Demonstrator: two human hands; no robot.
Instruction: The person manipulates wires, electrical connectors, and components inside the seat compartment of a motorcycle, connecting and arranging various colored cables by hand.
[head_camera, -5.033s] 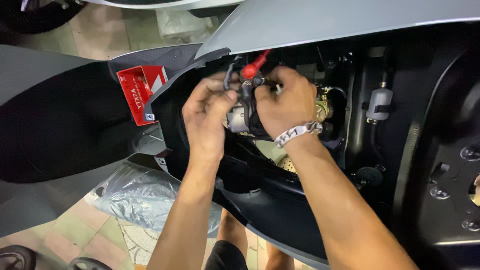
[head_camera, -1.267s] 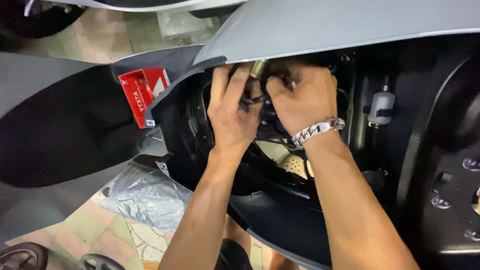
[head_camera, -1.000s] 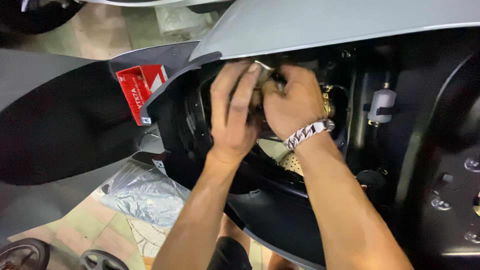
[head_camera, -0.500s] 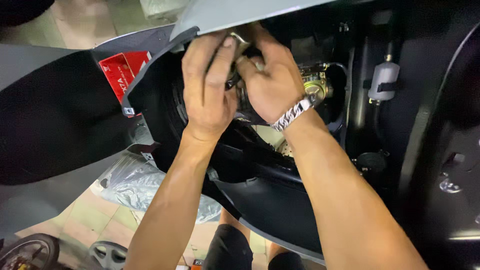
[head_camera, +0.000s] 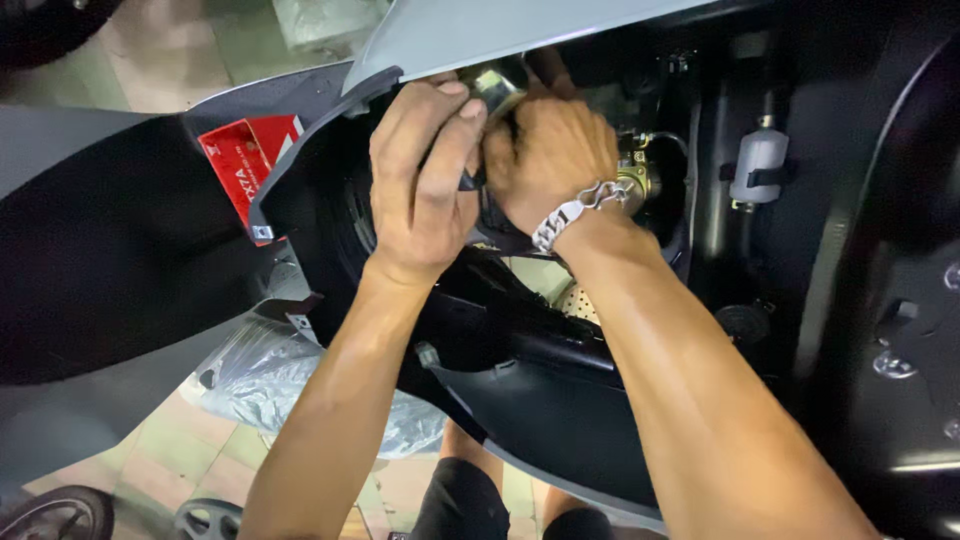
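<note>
Both hands close around a small round silvery metal part (head_camera: 497, 88) tucked under the grey body panel (head_camera: 500, 30): the left hand (head_camera: 420, 185) pinches its side, the right hand (head_camera: 550, 155) wraps it from behind. It looks rigid, compact and possibly slick, best gripped around its body.

Probably a motorcycle repair workshop: opened scooter bodywork (head_camera: 520, 30), tiled floor (head_camera: 150, 40).

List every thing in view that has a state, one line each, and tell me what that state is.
Left hand: closed around a metal part, fingers curled over it.
Right hand: gripping the same spot, knuckles up.
Metal part: held between both hands, mostly hidden.
Grey panel: lifted above the hands.
White canister: upright, strapped in place.
Plastic bag: crumpled on the floor.
</note>
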